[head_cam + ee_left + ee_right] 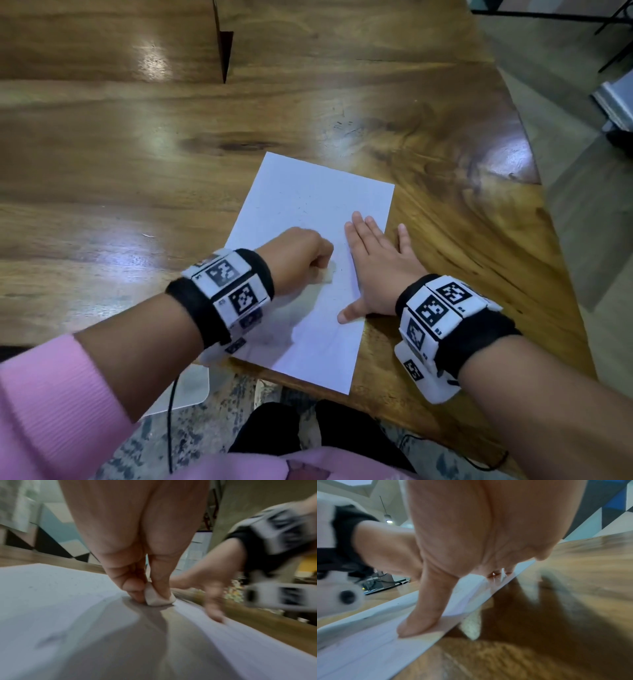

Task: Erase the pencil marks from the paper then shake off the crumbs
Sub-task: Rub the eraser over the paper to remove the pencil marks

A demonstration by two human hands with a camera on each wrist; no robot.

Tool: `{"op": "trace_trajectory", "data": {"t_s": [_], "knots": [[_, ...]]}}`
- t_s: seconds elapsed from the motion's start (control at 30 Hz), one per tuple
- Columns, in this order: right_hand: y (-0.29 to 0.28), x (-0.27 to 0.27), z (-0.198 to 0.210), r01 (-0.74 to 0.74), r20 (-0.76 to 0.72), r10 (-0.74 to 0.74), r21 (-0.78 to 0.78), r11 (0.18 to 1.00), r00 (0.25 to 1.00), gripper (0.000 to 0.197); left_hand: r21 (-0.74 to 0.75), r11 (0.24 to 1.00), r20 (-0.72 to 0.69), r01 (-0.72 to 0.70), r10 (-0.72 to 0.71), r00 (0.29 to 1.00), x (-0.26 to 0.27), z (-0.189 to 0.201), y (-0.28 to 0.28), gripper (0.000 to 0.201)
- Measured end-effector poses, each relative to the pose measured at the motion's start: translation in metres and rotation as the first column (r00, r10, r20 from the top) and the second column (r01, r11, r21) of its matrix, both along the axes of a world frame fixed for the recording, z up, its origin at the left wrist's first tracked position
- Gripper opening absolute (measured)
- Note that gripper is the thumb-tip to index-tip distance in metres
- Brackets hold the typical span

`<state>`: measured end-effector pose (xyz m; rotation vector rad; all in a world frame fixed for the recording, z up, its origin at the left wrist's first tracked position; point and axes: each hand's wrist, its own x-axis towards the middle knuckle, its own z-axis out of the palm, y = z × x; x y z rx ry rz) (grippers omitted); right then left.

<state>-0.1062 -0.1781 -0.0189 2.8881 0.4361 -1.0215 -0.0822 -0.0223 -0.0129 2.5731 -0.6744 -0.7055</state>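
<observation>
A white sheet of paper point(308, 219) lies on the wooden table point(137, 154), with faint pencil marks and small dark crumbs across its upper half. My left hand point(301, 253) pinches a small white eraser point(325, 275) and presses it on the paper's middle; in the left wrist view the eraser point(157, 597) sits between thumb and fingers against the sheet point(51, 595). My right hand point(376, 263) lies flat with straight fingers on the paper's right edge, its little finger on the wood. The right wrist view shows its thumb point(426, 612) pressing the paper point(359, 649).
The table's near edge point(394, 404) runs just below the paper. Its right edge point(548, 205) curves away to the floor. A dark wedge-shaped gap point(224, 51) splits the tabletop at the back. A black cable point(170, 418) hangs below my left arm.
</observation>
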Motion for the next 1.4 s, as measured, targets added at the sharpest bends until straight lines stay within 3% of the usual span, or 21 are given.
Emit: {"op": "trace_trajectory", "data": {"t_s": [0.1,0.3,0.47,0.67,0.77,0.83,1.0,1.17,1.4], "knots": [[0.000,0.000,0.001,-0.009,0.011,0.009,-0.006,1.000,1.000,0.138,0.021,0.999,-0.051,0.034,-0.033,0.998,-0.022,-0.006,0.008,0.035],[-0.009,0.003,0.004,-0.055,0.017,0.055,-0.025,0.998,0.998,0.138,-0.067,0.997,-0.060,-0.047,0.043,0.997,-0.022,-0.016,0.001,0.023],[-0.017,-0.003,0.002,0.000,-0.008,0.001,0.073,0.997,1.000,0.144,-0.036,0.999,-0.056,-0.024,0.022,0.998,-0.021,-0.017,0.000,0.022],[-0.021,-0.010,-0.003,0.005,-0.007,-0.005,0.049,0.999,1.000,0.147,-0.066,0.996,-0.013,-0.065,0.065,0.998,-0.008,-0.002,-0.021,0.007],[-0.021,-0.009,-0.004,0.008,-0.017,-0.008,0.034,0.999,1.000,0.148,-0.066,0.998,0.035,-0.022,0.024,0.999,-0.004,0.002,-0.041,0.003],[-0.022,-0.009,-0.003,0.009,-0.030,-0.008,0.041,0.999,1.000,0.149,-0.051,0.999,0.017,0.013,-0.012,1.000,-0.011,0.001,-0.040,0.010],[-0.021,-0.009,-0.002,0.014,-0.044,-0.013,0.034,0.999,0.999,0.150,-0.032,0.976,-0.050,0.217,-0.218,0.975,-0.049,-0.006,-0.016,0.009],[-0.019,-0.009,-0.002,0.014,-0.052,-0.015,-0.014,1.000,0.999,0.150,-0.046,0.998,0.006,0.043,-0.043,0.999,-0.014,-0.002,-0.032,0.013],[-0.016,-0.008,-0.001,0.021,-0.052,-0.022,-0.036,0.999,0.998,0.151,-0.089,0.974,-0.039,0.206,-0.210,0.977,-0.062,-0.008,-0.009,0.007]]}}
